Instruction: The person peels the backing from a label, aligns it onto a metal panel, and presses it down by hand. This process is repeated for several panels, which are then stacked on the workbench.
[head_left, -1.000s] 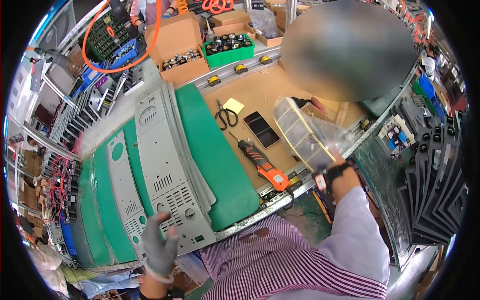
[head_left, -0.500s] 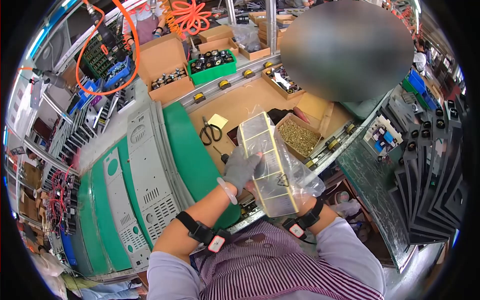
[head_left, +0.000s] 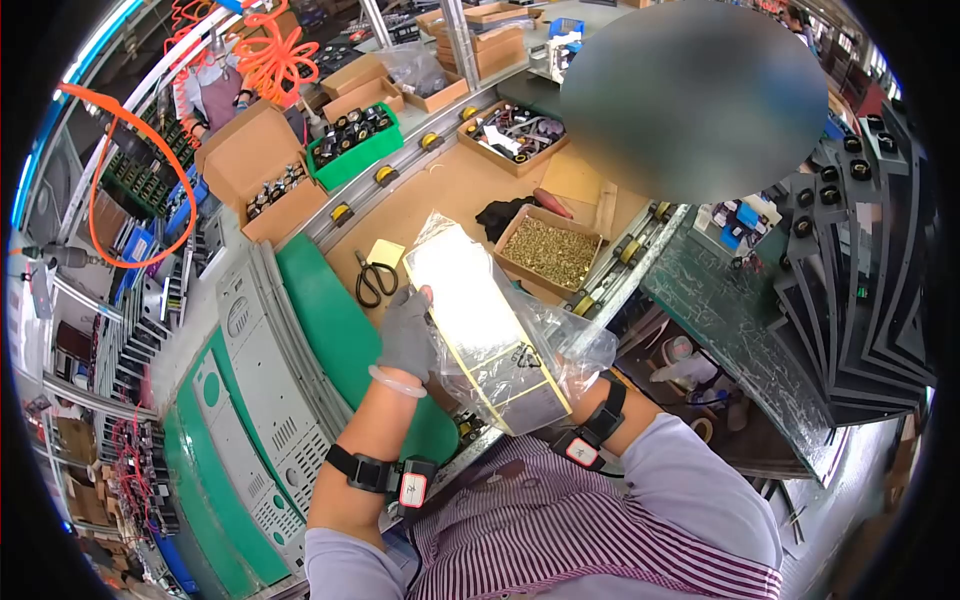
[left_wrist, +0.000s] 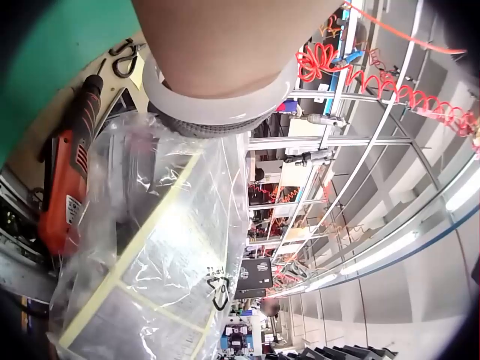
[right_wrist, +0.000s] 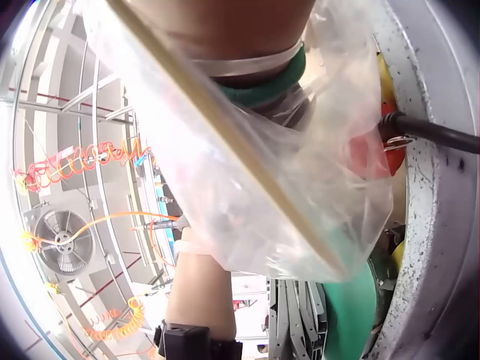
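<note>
A clear plastic bag point(head_left: 585, 345) holds flat, shiny rectangular sheets with yellow border lines point(head_left: 525, 408), tilted up in front of the apron. My left hand point(head_left: 405, 328), in a grey glove, grips the left edge of the bag, thumb on top and fingers beneath. My right hand point(head_left: 573, 377) is at the lower right side of the bag, its fingers hidden behind plastic and sheets. The right wrist view shows loose plastic point(right_wrist: 300, 187) around that wrist; how those fingers lie I cannot tell. In the left wrist view, an orange and black power screwdriver point(left_wrist: 71, 169) lies beside the bag.
Scissors point(head_left: 376, 282) and a yellow paper point(head_left: 386, 253) lie on the brown board. Beyond the bag stands a box of small brass-coloured parts point(head_left: 550, 248). Perforated grey panels point(head_left: 285, 400) lie on green mats at left. Dark curved panels point(head_left: 860, 310) are stacked at right.
The left hand has come from over the grey panels to the bag and grips its edge. The bag has moved left and toward the body; the head view has swung right.
</note>
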